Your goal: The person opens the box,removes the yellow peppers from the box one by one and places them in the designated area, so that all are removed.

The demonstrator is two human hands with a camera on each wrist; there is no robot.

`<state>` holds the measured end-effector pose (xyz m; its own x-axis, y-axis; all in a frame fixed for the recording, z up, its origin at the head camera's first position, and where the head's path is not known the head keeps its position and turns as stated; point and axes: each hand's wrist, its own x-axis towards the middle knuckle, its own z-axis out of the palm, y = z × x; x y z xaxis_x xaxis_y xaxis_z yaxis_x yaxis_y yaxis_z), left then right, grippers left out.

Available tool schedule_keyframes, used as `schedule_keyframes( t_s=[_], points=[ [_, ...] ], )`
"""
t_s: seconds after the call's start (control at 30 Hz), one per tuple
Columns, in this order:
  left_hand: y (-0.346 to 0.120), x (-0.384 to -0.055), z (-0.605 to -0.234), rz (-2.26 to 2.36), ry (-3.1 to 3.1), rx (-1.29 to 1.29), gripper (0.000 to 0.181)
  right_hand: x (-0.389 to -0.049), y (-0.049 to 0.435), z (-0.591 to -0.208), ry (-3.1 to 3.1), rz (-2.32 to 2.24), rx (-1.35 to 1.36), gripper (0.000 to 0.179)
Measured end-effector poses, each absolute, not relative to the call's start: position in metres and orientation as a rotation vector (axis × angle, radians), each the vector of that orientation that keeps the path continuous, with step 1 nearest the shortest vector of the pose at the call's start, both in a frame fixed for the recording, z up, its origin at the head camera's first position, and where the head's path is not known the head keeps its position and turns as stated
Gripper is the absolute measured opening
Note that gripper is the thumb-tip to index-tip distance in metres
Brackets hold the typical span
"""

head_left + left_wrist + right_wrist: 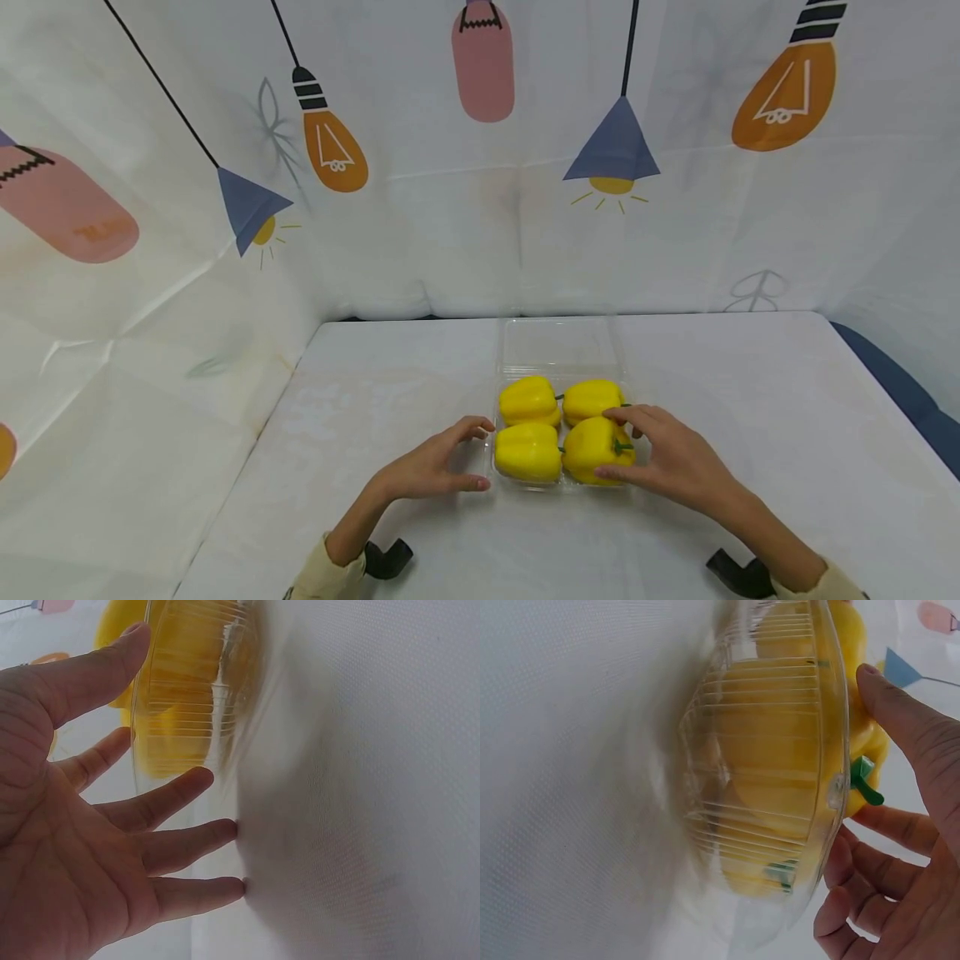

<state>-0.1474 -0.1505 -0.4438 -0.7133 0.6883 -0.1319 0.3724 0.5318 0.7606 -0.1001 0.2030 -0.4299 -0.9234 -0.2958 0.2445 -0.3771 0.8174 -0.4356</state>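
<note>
Four would be too exact a count, so several yellow bell peppers sit in a clear plastic clamshell box [558, 343], its lid laid back toward the wall. My right hand [671, 454] holds the front right bell pepper [594, 446], thumb on its near side and index finger on its far side. That pepper's green stem [865, 780] pokes out above the box rim in the right wrist view. Beside the box's left wall is my left hand [435, 467], fingers spread and holding nothing. Its nearest pepper is the front left bell pepper [527, 452].
A white-covered table [390, 367] carries the box. Behind it hangs a white cloth [420, 242] printed with lamps and bulbs. Black straps [388, 559] show at both wrists. Something dark blue [900, 375] stands past the table's right edge.
</note>
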Motion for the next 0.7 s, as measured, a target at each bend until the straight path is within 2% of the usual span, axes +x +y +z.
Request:
schedule_keyframes(
  t_s=[0.7],
  points=[
    [-0.1507, -0.1485, -0.4405, 0.993, 2.342, 0.857, 0.073, -0.1071, 0.2125, -0.4366, -2.681, 1.006, 0.690, 0.064]
  ],
)
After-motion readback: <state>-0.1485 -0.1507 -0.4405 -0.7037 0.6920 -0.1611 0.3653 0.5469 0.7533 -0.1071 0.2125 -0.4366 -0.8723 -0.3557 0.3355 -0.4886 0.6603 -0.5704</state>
